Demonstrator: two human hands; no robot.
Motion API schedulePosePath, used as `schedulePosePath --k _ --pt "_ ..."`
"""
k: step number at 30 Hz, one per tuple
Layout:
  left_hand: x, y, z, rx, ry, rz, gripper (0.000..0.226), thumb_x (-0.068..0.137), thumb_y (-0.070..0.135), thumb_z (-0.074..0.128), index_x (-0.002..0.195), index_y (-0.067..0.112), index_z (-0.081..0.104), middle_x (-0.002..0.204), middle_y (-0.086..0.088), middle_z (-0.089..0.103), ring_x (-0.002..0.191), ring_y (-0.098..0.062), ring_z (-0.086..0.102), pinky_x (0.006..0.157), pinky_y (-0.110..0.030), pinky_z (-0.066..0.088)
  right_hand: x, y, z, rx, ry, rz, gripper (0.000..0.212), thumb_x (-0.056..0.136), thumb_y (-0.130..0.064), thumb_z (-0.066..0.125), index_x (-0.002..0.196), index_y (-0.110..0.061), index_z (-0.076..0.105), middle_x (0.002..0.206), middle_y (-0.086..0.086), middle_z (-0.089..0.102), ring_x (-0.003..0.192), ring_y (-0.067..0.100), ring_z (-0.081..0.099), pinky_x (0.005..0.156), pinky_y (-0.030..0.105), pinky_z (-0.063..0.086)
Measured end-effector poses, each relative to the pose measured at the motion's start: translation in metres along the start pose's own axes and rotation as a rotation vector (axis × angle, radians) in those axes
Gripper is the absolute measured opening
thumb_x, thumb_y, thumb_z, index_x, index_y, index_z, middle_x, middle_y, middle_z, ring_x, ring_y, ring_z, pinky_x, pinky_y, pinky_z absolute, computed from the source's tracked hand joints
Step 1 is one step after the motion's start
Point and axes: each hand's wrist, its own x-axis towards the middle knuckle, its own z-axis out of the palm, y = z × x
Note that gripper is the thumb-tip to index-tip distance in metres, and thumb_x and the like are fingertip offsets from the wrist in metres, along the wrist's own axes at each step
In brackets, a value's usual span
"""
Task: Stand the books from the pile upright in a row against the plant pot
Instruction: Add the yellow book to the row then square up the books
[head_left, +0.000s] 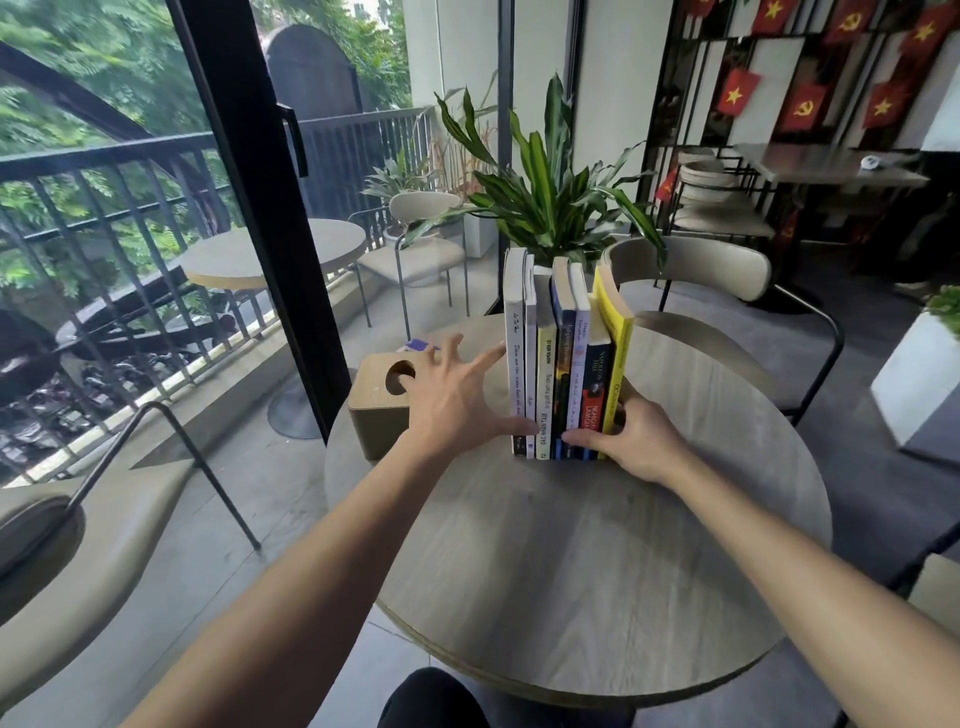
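Standing upright on the round table (571, 571), the books (563, 364) form one tight row of seven, spines facing me, long axes vertical; the row runs left to right across the table's far half, and the far edges of the books sit against the plant pot (543, 271), of which I see only a pale sliver above the shorter volumes, with the plant (550, 192) rising out of it behind; whether every book touches the pot I cannot tell. From the left I count two white spines, a pale yellow one, a dark blue one, a white one, a navy and red one, and last the yellow book (618, 353), which leans a little to the right at its top while the others stand straight.

My left hand (457, 405) is spread wide, fingers fanned; the index fingertip touches the outer white book part way up and the thumb lies across the lower spines; it grips nothing. My right hand (634, 441) is loosely curled at the foot of the row's right end; its fingers lie flat across the lower spines of the blue and navy books, while the thumb side presses the yellow book near its base; it clasps nothing either.

Left of the row, a wooden box (379, 410) with a round hole in its top stands on the table edge; what it holds I cannot make out.
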Motion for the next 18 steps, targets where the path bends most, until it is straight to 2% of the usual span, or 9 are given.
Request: schedulePosePath --k 3,6,9,11,14,18 --pt "0.002 0.004 -0.004 -0.06 -0.045 0.002 0.115 0.054 0.082 0.075 0.152 0.045 0.028 0.161 -0.009 0.02 0.144 -0.039 0.021 0.108 -0.059 0.033 0.0 0.0 0.0 -0.01 0.006 -0.001 0.077 0.07 -0.049 0.081 0.135 -0.028 0.046 0.133 0.0 0.062 0.12 0.02 0.057 0.098 0.038 0.048" --pt "0.006 0.007 -0.005 -0.181 -0.066 0.035 0.111 0.056 0.067 0.085 0.151 0.033 0.038 0.158 -0.007 0.027 0.143 -0.034 0.023 0.11 -0.055 0.033 0.001 0.0 -0.001 -0.005 0.015 0.003 0.076 0.069 -0.048 0.082 0.134 -0.027 0.047 0.131 0.0 0.062 0.118 0.02 0.058 0.097 0.037 0.048" --pt "0.011 0.01 -0.002 -0.287 -0.075 0.091 0.097 0.055 0.057 0.09 0.138 0.024 0.054 0.149 -0.005 0.037 0.134 -0.028 0.037 0.108 -0.046 0.039 0.001 -0.001 -0.001 0.007 0.005 0.003 0.077 0.071 -0.045 0.082 0.137 -0.026 0.046 0.132 0.0 0.061 0.119 0.019 0.057 0.096 0.034 0.047" --pt "0.012 0.012 -0.001 -0.328 -0.081 0.116 0.09 0.053 0.05 0.093 0.131 0.019 0.06 0.145 -0.005 0.04 0.132 -0.024 0.039 0.107 -0.039 0.038 0.001 -0.001 -0.002 0.024 -0.006 0.0 0.078 0.071 -0.045 0.082 0.138 -0.026 0.045 0.133 0.0 0.061 0.12 0.019 0.057 0.096 0.033 0.047" --pt "0.013 0.016 0.0 -0.37 -0.072 0.122 0.091 0.053 0.038 0.096 0.133 0.016 0.058 0.144 -0.006 0.042 0.132 -0.023 0.038 0.105 -0.033 0.036 0.001 -0.001 -0.002 0.026 -0.015 0.011 0.078 0.071 -0.046 0.082 0.138 -0.028 0.045 0.134 -0.001 0.061 0.121 0.019 0.056 0.097 0.035 0.047" --pt "0.007 0.027 -0.002 -0.383 -0.044 0.106 0.102 0.055 0.024 0.097 0.142 0.012 0.045 0.141 -0.008 0.042 0.128 -0.025 0.042 0.105 -0.036 0.039 0.0 -0.001 -0.002 0.05 -0.008 0.017 0.079 0.071 -0.044 0.083 0.138 -0.028 0.045 0.133 -0.003 0.061 0.12 0.018 0.056 0.096 0.033 0.045"
